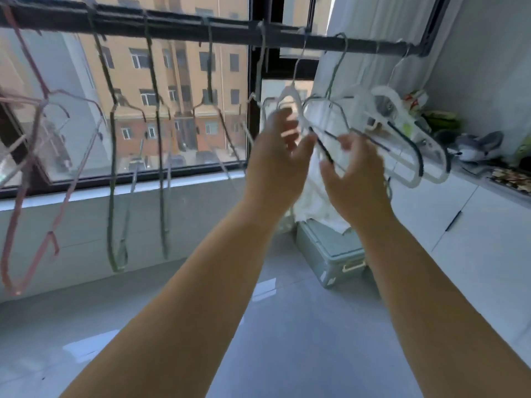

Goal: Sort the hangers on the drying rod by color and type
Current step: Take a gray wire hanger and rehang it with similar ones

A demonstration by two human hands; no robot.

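Left hand (280, 145): fingers raised and fairly straight against the cluster of white hangers (386, 94), gripping nothing that shows. Right hand (355, 170): fingers curl near the arm of a dark-edged white hanger (413, 145). Motion blur prevents confirming a grip.

The cluster hangs at the right end of the drying rod (172, 25), its hooks crowded and the frames overlapping. Green hangers (111, 168) hang mid-rod and pink hangers (17, 202) at the far left, so colour grouping appears well advanced.

Recommendation: steady the neighbouring frames with the left hand, then lift one hook straight off the rod rather than dragging it. Keep dark-edged hangers together, apart from plain white ones. Main risk: tangled frames pulling a neighbour loose.
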